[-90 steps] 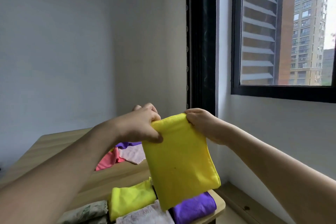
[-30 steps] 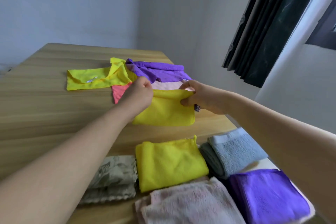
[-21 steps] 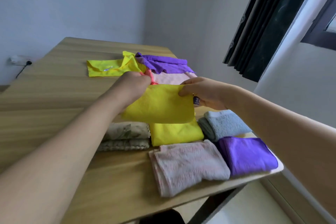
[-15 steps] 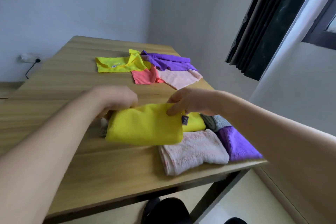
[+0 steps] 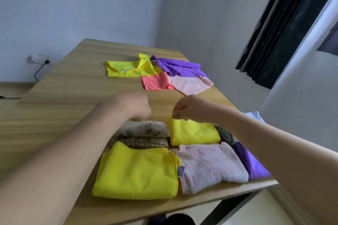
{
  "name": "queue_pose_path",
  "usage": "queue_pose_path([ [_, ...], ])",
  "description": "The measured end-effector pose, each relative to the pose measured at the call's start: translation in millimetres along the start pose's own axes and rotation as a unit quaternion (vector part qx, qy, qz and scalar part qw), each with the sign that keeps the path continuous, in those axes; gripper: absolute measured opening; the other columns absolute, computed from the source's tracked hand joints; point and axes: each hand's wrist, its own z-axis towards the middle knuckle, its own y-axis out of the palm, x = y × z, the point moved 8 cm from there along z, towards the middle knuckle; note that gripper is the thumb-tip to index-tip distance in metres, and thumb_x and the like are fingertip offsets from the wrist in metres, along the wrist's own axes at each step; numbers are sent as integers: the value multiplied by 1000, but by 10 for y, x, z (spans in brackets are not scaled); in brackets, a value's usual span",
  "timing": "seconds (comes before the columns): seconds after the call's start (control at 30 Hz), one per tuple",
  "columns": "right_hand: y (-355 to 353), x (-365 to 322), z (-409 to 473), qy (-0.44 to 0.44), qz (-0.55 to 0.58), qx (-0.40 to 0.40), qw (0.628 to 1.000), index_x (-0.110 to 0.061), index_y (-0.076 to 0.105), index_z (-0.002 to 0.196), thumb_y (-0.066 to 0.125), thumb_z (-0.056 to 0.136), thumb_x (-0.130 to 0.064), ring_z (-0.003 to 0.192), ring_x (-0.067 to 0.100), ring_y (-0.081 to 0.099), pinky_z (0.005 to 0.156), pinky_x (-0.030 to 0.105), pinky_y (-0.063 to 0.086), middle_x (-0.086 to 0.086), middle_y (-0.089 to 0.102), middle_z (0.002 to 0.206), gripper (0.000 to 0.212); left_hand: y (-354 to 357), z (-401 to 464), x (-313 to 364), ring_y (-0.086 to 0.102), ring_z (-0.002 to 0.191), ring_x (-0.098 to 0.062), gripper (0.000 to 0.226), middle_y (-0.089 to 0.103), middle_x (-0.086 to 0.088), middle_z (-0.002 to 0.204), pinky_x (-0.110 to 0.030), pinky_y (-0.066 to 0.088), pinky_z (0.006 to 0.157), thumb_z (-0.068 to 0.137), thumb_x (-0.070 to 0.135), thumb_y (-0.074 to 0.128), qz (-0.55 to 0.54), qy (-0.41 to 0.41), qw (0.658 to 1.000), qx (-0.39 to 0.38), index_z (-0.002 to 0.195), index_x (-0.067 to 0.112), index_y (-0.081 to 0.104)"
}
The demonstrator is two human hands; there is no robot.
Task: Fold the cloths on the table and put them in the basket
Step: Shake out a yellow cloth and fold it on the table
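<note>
Both hands hover empty above the table: the left hand (image 5: 136,107), blurred, has its fingers curled loosely with nothing in them, knuckles over the far edge of a folded patterned cloth (image 5: 144,130); the right hand (image 5: 184,108) hangs with fingertips drawn together and pointing down, just above the far corner of a smaller folded yellow cloth (image 5: 193,133), not clearly touching it. Whether those fingertips pinch anything cannot be told; no fabric shows between them.

Seen from the head camera, the change is plain. Half a second earlier the two hands were lowering a folded yellow cloth (image 5: 137,173) onto the near edge of the table (image 5: 69,97); it now lies flat and released there, tag at its right side, beside a folded pink towel (image 5: 210,164) and overlapping the near edge of the patterned one. A folded purple cloth (image 5: 254,164) sits at the right, partly behind the right forearm.

One more cloth appears folded and parked, then, with both hands free for the next. Four unfolded pieces wait at the far end: a yellow cloth (image 5: 126,70), a purple one (image 5: 181,67), a coral one (image 5: 155,82) and a pale pink one (image 5: 190,85), overlapping in a loose heap. No basket is visible, so by this view the putting-away has not started.
</note>
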Motion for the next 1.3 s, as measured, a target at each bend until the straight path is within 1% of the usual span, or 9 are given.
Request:
queue_pose_path([
  [0.17, -315, 365, 616, 31, 29, 129, 991, -18, 64, 111, 64, 88, -23, 90, 15, 56, 74, 24, 41, 1, 63, 112, 23, -151, 742, 59, 55, 100, -25, 29, 60, -9, 118, -26, 37, 71, 88, 12, 44, -40, 63, 996, 57, 113, 10, 59],
  [0.33, -314, 612, 1306, 38, -36, 168, 984, -16, 55, 125, 56, 89, -20, 106, 18, 53, 78, 22, 36, 3, 57, 123, 36, -59, 1529, -55, 56, 102, -20, 26, 62, -1, 116, -25, 41, 76, 88, 12, 47, -61, 98, 991, 63, 108, 20, 61],
  [0.5, -87, 1038, 1916, 80, -51, 166, 982, -18, 52, 126, 52, 87, -25, 116, 24, 50, 99, 38, 42, 4, 51, 128, 40, 165, 2281, -159, 55, 108, -23, 28, 56, -5, 124, -28, 45, 86, 89, 18, 50, -58, 110, 990, 71, 116, 17, 56],
  [0.67, 47, 1234, 2288, 86, -90, 222, 967, -22, 47, 129, 44, 89, -23, 126, 26, 39, 105, 37, 27, 1, 43, 136, 41, 227, 2797, -215, 53, 113, -21, 34, 46, -3, 130, -26, 41, 92, 91, 26, 51, -99, 137, 978, 118, 124, 18, 53],
  [0.8, 70, 1099, 2440, 9, -130, 288, 949, -21, 48, 129, 46, 86, -27, 125, 25, 38, 105, 35, 24, 0, 45, 133, 44, 280, 3092, -456, 41, 120, -24, 34, 44, 0, 128, -39, 38, 100, 95, 34, 42, -38, 93, 972, 212, 125, 22, 50],
  [0.93, 74, 887, 2528, -115, -112, 299, 941, -27, 44, 135, 30, 89, -48, 131, 19, 36, 106, 35, 25, -5, 42, 141, 53, 290, 3227, -719, 34, 124, -26, 30, 44, -2, 130, -40, 30, 99, 96, 34, 40, -37, 3, 950, 311, 118, 19, 55],
  [1.03, 164, 790, 2636, -178, -138, 244, 943, -31, 51, 134, 25, 94, -52, 141, 13, 25, 111, 33, 18, -8, 37, 150, 53, 281, 3328, -812, 30, 132, -27, 31, 43, -5, 137, -41, 24, 105, 95, 29, 40, -40, -34, 948, 315, 114, 14, 60],
  [1.17, 274, 776, 2746, -196, -128, 184, 955, -23, 65, 115, 26, 94, -48, 128, 10, 45, 108, 33, 26, -8, 60, 129, 51, 332, 3422, -884, 37, 130, -27, 39, 49, -5, 135, -42, 25, 110, 94, 30, 32, -24, -62, 955, 288, 110, 14, 64],
  [1.3, 297, 830, 2773, -190, -115, 173, 960, -23, 61, 116, 31, 96, -43, 125, 8, 47, 111, 36, 25, -11, 59, 128, 41, 400, 3470, -1004, 27, 140, -27, 50, 43, -4, 144, -48, 9, 118, 95, 37, 26, -32, -123, 962, 242, 125, 12, 57],
])
